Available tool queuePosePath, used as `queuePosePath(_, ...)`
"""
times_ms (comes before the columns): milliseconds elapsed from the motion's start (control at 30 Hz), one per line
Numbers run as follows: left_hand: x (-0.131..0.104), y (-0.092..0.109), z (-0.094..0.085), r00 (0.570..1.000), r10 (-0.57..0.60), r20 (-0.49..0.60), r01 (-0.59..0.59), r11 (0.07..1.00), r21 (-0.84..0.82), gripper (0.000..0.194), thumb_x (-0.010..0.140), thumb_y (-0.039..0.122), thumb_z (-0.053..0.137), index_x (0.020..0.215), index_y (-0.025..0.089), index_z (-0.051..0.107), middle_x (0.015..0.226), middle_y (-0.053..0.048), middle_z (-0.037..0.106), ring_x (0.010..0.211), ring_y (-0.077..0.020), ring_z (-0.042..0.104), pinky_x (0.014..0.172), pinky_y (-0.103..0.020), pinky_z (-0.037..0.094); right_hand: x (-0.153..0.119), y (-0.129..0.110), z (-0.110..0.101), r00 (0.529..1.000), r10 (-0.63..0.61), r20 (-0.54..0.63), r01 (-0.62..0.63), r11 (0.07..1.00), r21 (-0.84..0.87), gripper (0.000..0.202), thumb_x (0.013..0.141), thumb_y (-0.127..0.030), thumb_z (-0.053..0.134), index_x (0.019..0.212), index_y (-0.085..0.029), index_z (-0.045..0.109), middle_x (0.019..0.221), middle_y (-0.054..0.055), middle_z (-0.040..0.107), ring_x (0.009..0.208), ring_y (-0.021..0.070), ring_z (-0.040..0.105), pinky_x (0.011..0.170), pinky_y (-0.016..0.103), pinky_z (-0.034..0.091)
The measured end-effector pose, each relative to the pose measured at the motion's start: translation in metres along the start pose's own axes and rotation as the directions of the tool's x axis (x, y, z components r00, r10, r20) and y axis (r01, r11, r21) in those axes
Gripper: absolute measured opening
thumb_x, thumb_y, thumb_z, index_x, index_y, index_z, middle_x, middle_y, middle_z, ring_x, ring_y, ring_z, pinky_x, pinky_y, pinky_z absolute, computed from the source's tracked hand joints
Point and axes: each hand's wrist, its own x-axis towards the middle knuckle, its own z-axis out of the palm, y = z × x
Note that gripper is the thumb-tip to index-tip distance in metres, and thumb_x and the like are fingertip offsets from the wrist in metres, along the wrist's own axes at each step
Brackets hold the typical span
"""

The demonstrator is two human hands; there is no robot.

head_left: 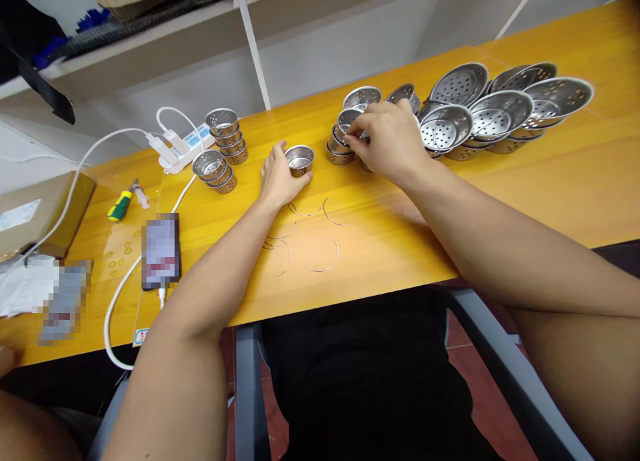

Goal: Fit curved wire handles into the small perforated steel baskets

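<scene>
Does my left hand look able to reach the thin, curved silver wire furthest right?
Probably yes: nothing visible covers that thin silver wire, though your left hand is curled around a small, round, perforated metal cup.

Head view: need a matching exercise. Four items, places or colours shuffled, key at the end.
Column 1
1. left hand
2. right hand
3. tool handle
4. power strip

Column 2
A. green and yellow
B. at the lone small cup
C. white, with plugs in it
D. at the small cup stack on the right of the lone one

Pairs: 1-B, 2-D, 3-A, 4-C
</scene>
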Motion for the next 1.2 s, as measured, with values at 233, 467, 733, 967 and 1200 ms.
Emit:
queuePosePath(233, 0.003, -0.015, 0.004, 0.999, 0.011, -0.03, -0.013, 0.999, -0.037, 0.111, 0.068, 0.046, 0.115, 0.158, 0.033, 0.052, 0.17, -0.022, 0.07, 0.172, -0.0558, 0.057, 0.148, -0.088, 0.03, -0.005, -0.039, -0.004, 0.999, -0.041, 0.026, 0.042, 0.999, -0.021, 0.041, 0.115, -0.076, 0.063, 0.139, -0.049, 0.082, 0.123, 0.013, 0.084, 0.153, 0.0528, 0.056, 0.117, 0.079, 0.054)
queuePosePath(467, 0.011, -0.016, 0.013, 0.995, -0.023, -0.096, 0.001, 0.975, -0.221, 0.103, 0.083, 0.102, 0.086, 0.149, 0.029, 0.057, 0.166, -0.022, 0.068, 0.166, -0.0431, 0.064, 0.147, -0.073, 0.04, -0.016, -0.053, 0.002, 0.772, -0.11, 0.627, 0.264, 0.951, -0.158, 0.051, 0.097, -0.034, 0.08, 0.148, -0.029, 0.082, 0.139, 0.014, 0.078, 0.106, 0.0366, 0.079, 0.09, 0.051, 0.061)
queuePosePath(733, 0.027, -0.036, 0.034, 0.975, -0.121, -0.188, 0.049, 0.935, -0.351, 0.076, 0.101, 0.104, 0.056, 0.138, 0.038, 0.064, 0.16, -0.012, 0.061, 0.172, -0.0388, 0.049, 0.152, -0.072, 0.033, -0.023, -0.057, 0.04, 0.779, -0.141, 0.611, 0.266, 0.957, -0.119, 0.036, 0.108, -0.044, 0.084, 0.139, -0.026, 0.083, 0.134, 0.015, 0.077, 0.119, 0.0383, 0.079, 0.099, 0.049, 0.064)
queuePosePath(967, 0.012, -0.001, 0.024, 0.959, -0.205, -0.196, 0.116, 0.915, -0.387, 0.07, 0.117, 0.09, 0.031, 0.13, 0.033, 0.069, 0.148, -0.01, 0.067, 0.165, -0.0334, 0.053, 0.151, -0.064, 0.036, -0.024, -0.066, 0.079, 0.828, -0.184, 0.53, 0.331, 0.923, -0.196, 0.026, 0.116, -0.033, 0.073, 0.129, -0.015, 0.088, 0.128, 0.021, 0.078, 0.117, 0.0382, 0.076, 0.106, 0.049, 0.061)
queuePosePath(1200, 0.001, 0.036, 0.004, 0.934, -0.319, -0.163, 0.232, 0.885, -0.404, 0.061, 0.123, 0.078, 0.034, 0.12, 0.031, 0.072, 0.144, -0.008, 0.072, 0.16, -0.0292, 0.063, 0.15, -0.053, 0.042, -0.019, -0.081, 0.078, 0.841, -0.012, 0.54, 0.218, 0.922, -0.319, 0.023, 0.116, -0.018, 0.062, 0.119, -0.015, 0.085, 0.125, 0.02, 0.082, 0.111, 0.0337, 0.077, 0.094, 0.041, 0.054)
